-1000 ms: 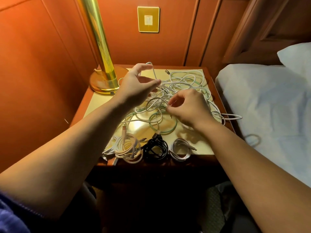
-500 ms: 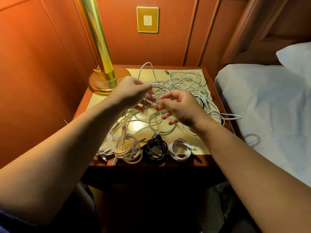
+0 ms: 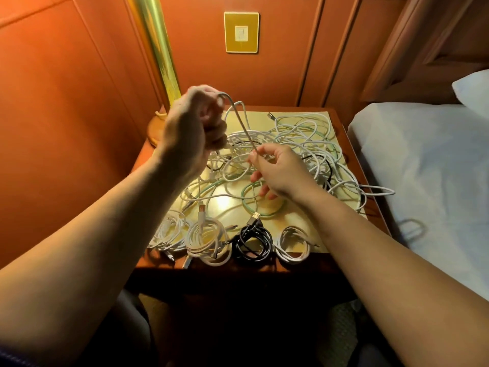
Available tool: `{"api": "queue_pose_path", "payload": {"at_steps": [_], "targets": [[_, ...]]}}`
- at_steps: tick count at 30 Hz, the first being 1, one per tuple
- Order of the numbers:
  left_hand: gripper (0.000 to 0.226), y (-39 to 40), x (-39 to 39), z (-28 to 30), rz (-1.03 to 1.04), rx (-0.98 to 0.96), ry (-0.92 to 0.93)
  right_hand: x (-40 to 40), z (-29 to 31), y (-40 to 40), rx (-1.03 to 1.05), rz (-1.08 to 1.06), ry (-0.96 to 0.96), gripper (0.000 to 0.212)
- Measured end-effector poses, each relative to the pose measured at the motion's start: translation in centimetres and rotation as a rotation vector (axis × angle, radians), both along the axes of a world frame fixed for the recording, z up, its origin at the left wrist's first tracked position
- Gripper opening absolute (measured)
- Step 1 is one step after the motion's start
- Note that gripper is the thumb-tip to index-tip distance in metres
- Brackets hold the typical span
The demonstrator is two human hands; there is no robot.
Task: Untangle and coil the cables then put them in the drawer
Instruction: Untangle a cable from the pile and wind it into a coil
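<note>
Item: white cable [image 3: 242, 120], now being drawn out of the tangle. A second ago your hands were low on the heap, fingertips meeting over one strand; now you are lifting it clear.

Left hand [image 3: 197, 123]: raised above the worktop [image 3: 230, 197], fingers curled round the upper end of the white cable, which is bending over the top of your fist.

Right hand [image 3: 277, 168]: lower, just above the heap, thumb and forefinger pinching the same cable further along, the other fingers hanging loosely spread. The strand is running taut between your two hands.

Tangled heap [image 3: 299, 144]: white, pale green and black strands, lying across the middle and back of the worktop, one loop trailing over the edge toward the bed [image 3: 423, 168].

Coiled cables, front edge: three white coils [image 3: 169, 231] [image 3: 209, 239] [image 3: 293, 243] and one black coil [image 3: 252, 242], lying side by side, unchanged.

Drawer: not visible; the front below the worktop is in shadow.

Reading: you are partway through. One more cable is coming free, probably ready for coiling once its far end slips out. Most of the heap is waiting to be sorted, and nothing is stowed yet.

Also present: brass lamp [image 3: 156, 56], wall switch [image 3: 241, 31].
</note>
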State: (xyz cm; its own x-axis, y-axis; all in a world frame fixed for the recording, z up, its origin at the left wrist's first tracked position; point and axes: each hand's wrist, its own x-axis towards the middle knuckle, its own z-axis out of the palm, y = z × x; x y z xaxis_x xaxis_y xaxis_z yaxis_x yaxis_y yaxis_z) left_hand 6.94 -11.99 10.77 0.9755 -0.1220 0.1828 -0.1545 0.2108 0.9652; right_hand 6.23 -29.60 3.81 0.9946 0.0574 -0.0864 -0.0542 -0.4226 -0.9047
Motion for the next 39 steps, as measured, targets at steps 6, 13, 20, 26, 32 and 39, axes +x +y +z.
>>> {"api": "queue_pose_path", "payload": {"at_steps": [6,13,20,26,32,39], "targets": [[0.011,0.6,1.1,-1.6,0.127,0.367,-0.01,1.0,-0.2,0.1,0.015,-0.073,-0.083,0.023],[0.041,-0.6,1.7,-4.0,0.234,0.765,-0.022,0.8,-0.4,0.6,0.033,-0.001,-0.123,0.017],[0.021,-1.4,2.0,-3.4,0.143,0.475,0.255,1.1,-0.7,-0.2,0.002,-0.002,-0.205,0.018],[0.019,-1.3,1.6,-2.3,0.061,0.266,0.268,1.7,-0.1,-0.1,-0.042,-0.029,-0.2,0.021],[0.023,0.3,2.1,-1.1,0.069,-0.03,0.272,2.0,0.4,-0.4,-0.055,-0.086,-0.191,0.018],[0.015,1.5,2.8,-0.6,-0.062,-0.329,0.207,2.6,-0.3,-0.4,-0.182,-0.188,-0.221,0.027]]}}
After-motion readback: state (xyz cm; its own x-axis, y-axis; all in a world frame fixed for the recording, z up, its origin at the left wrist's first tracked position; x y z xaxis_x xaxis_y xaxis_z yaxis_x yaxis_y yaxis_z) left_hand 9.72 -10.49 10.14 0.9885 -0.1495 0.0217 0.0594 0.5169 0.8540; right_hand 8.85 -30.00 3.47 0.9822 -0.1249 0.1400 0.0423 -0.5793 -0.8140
